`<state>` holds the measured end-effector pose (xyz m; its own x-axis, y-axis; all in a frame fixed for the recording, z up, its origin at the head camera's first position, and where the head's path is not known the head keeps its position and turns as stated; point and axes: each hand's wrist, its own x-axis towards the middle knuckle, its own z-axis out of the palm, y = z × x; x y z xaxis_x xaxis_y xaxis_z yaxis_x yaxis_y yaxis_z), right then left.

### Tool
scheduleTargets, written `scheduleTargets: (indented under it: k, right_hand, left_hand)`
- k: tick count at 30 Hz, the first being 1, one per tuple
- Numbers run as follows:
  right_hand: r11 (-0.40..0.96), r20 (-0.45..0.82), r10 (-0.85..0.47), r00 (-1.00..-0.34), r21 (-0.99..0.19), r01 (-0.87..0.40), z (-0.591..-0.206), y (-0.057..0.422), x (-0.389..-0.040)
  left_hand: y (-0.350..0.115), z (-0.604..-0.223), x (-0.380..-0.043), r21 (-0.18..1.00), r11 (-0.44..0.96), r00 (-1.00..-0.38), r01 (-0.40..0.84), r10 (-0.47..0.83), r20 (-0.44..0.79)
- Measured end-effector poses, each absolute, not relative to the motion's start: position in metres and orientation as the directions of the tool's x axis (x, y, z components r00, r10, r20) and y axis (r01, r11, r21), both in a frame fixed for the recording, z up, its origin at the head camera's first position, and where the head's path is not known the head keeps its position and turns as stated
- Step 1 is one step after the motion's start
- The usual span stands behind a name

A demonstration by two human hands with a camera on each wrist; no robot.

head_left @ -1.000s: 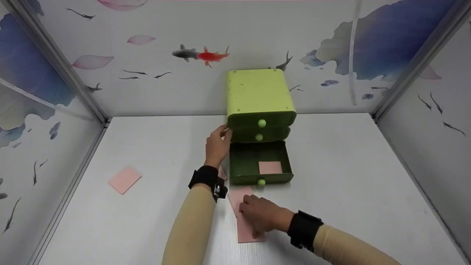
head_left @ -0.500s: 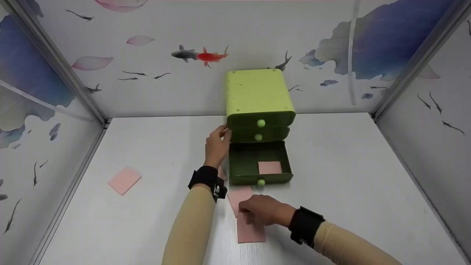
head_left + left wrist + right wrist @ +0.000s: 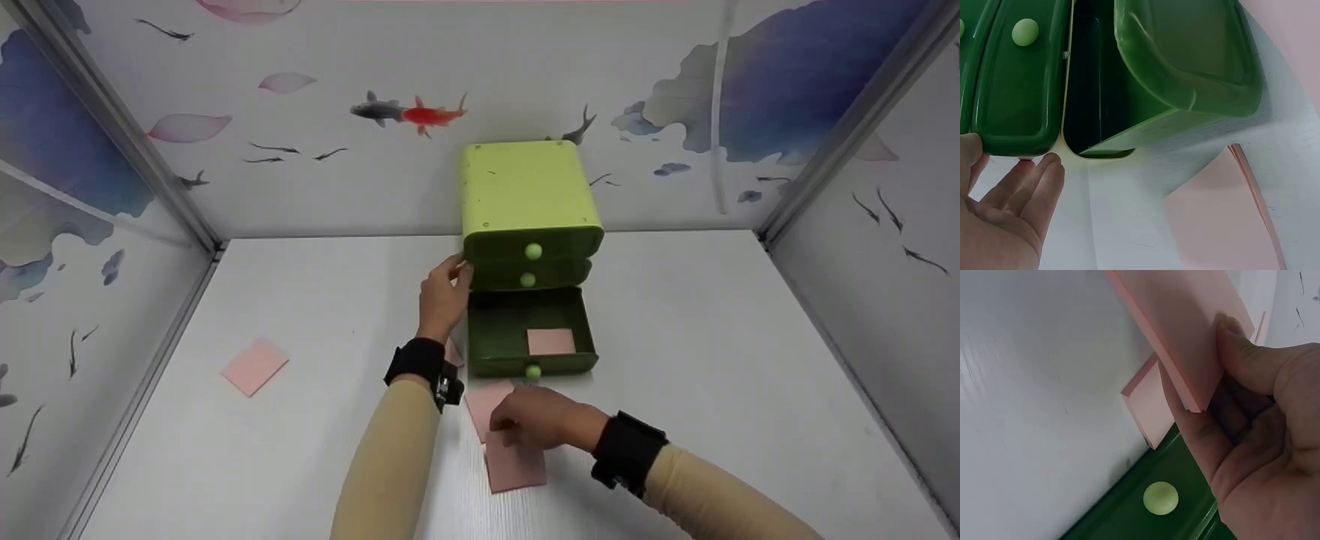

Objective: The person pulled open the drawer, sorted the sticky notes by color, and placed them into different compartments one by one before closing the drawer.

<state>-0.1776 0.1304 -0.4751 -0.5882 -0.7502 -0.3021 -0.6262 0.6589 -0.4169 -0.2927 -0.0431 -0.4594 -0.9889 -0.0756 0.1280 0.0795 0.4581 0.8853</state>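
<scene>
A small desk drawer cabinet (image 3: 529, 184), light green on top with dark green fronts, stands at the back. Its bottom drawer (image 3: 495, 367) is pulled out and contains a pink sticky note stack (image 3: 551, 341). My left hand (image 3: 444, 300) touches the cabinet's left side at the middle drawer, its fingers fairly straight in the left wrist view (image 3: 1013, 208). Between thumb and fingers, my right hand (image 3: 544, 418) pinches a stack of pink sticky notes (image 3: 1179, 320), tilted in front of the cabinet. Just beyond it lies a second stack (image 3: 484, 405) on the table.
Another pink stack (image 3: 255, 367) lies far to the left on the white table (image 3: 712, 360). Beside the open drawer is one more stack (image 3: 1224, 214), partly hidden by my left wrist in the head view. Printed panels (image 3: 300, 187) wall the table at the back and sides.
My right hand has lifted slightly from the table, and the near edge of the pink stack in it has tilted and shifted a little right. The left hand stays at the cabinet's side.
</scene>
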Motion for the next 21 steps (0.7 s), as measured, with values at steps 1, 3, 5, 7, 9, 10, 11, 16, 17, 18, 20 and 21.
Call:
scheduleTargets:
  k: [1,3,5,7,9,10,11,16,17,18,20,21]
  right_hand:
    - [0.65,-0.283,-0.756,-0.59,-0.421,-0.632,-0.473,0.131,-0.179]
    - [0.636,-0.247,-0.766,-0.594,-0.429,-0.642,-0.469,0.133,-0.182]
    - [0.622,-0.21,-0.773,-0.598,-0.433,-0.652,-0.464,0.136,-0.186]
    - [0.618,-0.184,-0.773,-0.607,-0.434,-0.655,-0.458,0.138,-0.189]
    - [0.627,-0.175,-0.764,-0.621,-0.424,-0.653,-0.452,0.139,-0.193]
    - [0.634,-0.173,-0.758,-0.629,-0.421,-0.648,-0.448,0.14,-0.194]
    - [0.642,-0.17,-0.75,-0.639,-0.418,-0.642,-0.445,0.14,-0.196]
    - [0.675,-0.136,-0.716,-0.685,-0.386,-0.629,-0.428,0.143,-0.204]
    - [0.678,-0.124,-0.712,-0.691,-0.378,-0.631,-0.425,0.144,-0.206]
    - [0.68,-0.113,-0.709,-0.696,-0.372,-0.632,-0.422,0.145,-0.208]
    - [0.681,-0.088,-0.704,-0.704,-0.362,-0.636,-0.416,0.147,-0.213]
    - [0.683,-0.076,-0.701,-0.709,-0.355,-0.638,-0.413,0.148,-0.215]
  left_hand:
    - [-0.043,-0.459,-0.293,0.885,0.459,-0.988,0.083,-0.075,0.132]
    - [-0.043,-0.459,-0.293,0.883,0.462,-0.988,0.085,-0.076,0.135]
    - [-0.043,-0.459,-0.293,0.88,0.468,-0.987,0.084,-0.08,0.137]
    - [-0.043,-0.458,-0.293,0.88,0.468,-0.987,0.084,-0.083,0.139]
    - [-0.043,-0.458,-0.293,0.88,0.466,-0.986,0.088,-0.083,0.143]
    - [-0.043,-0.458,-0.292,0.88,0.466,-0.986,0.093,-0.083,0.148]
    - [-0.043,-0.458,-0.292,0.88,0.465,-0.985,0.098,-0.081,0.152]
    - [-0.043,-0.458,-0.29,0.882,0.459,-0.984,0.106,-0.079,0.16]
    - [-0.043,-0.458,-0.29,0.883,0.457,-0.984,0.106,-0.078,0.159]
    - [-0.043,-0.457,-0.29,0.884,0.455,-0.984,0.105,-0.078,0.158]
    - [-0.043,-0.458,-0.29,0.885,0.454,-0.985,0.105,-0.075,0.155]
    - [-0.043,-0.458,-0.29,0.886,0.452,-0.986,0.103,-0.073,0.152]
